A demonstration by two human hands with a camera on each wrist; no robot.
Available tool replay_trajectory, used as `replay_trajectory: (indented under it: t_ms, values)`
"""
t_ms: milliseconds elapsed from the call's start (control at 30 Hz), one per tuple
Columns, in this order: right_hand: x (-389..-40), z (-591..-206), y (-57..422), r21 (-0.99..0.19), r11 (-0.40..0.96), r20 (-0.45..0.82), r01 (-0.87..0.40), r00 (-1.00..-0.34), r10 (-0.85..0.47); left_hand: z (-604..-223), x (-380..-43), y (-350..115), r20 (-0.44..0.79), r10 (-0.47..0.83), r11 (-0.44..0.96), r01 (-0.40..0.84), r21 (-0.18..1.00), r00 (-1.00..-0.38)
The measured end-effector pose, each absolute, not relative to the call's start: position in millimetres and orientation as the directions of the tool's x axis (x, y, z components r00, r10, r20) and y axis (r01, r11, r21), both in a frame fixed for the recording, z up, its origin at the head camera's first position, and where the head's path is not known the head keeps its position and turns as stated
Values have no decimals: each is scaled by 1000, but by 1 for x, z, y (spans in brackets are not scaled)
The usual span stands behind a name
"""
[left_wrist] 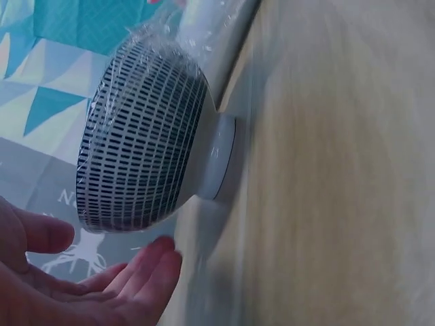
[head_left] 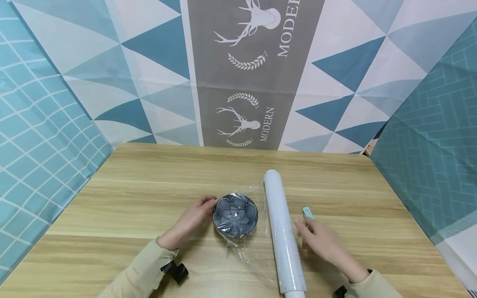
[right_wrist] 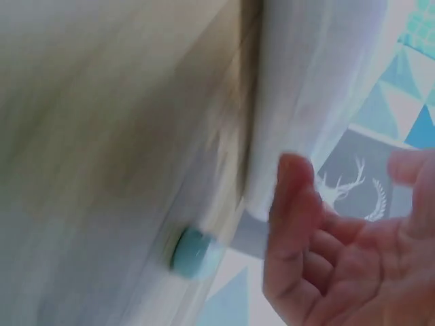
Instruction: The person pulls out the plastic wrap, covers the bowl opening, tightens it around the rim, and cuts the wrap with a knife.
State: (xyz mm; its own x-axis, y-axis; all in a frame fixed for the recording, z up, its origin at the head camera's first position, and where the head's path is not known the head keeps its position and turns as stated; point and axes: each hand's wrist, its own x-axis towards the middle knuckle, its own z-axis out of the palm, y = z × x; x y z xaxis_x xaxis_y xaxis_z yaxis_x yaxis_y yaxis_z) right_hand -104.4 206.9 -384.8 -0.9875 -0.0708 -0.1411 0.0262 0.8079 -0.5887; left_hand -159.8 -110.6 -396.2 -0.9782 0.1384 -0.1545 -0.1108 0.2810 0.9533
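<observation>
A dark blue patterned bowl [head_left: 234, 215] stands upright on the table with clear plastic film [head_left: 244, 253] over its top. The film stretches right to a long roll of cling film [head_left: 284, 231]. Beside the bowl's left rim is my left hand [head_left: 191, 219]; in the left wrist view its fingers [left_wrist: 160, 272] are loosely extended and the dashed bowl side [left_wrist: 139, 139] is just apart from them. My right hand [head_left: 323, 240] hovers right of the roll, fingers loosely bent and holding nothing. Just beyond it lies a small light blue tool [head_left: 307, 212], partly hidden, its kind unclear.
The wood-grain table [head_left: 156, 174] extends around these things. A patterned cloth with deer heads [head_left: 242, 124] hangs along the back edge. Blue tiled-pattern cloths [head_left: 44, 124] hang at both sides.
</observation>
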Motion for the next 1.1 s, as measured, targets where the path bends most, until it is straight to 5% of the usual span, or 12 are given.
replay_trajectory:
  t_ms: [200,400,1100]
  values:
    - [-114,-388,221,-486,873,-12,-40,-999,-53,-383,-162,-118,-31,135,354,19,935,-990]
    - [-119,-394,231,-427,904,-80,17,-997,-19,-368,-162,-123,47,148,413,105,905,-988]
    - [-144,-390,225,-517,855,-180,40,-982,-62,-357,-165,-115,77,159,475,145,868,-984]
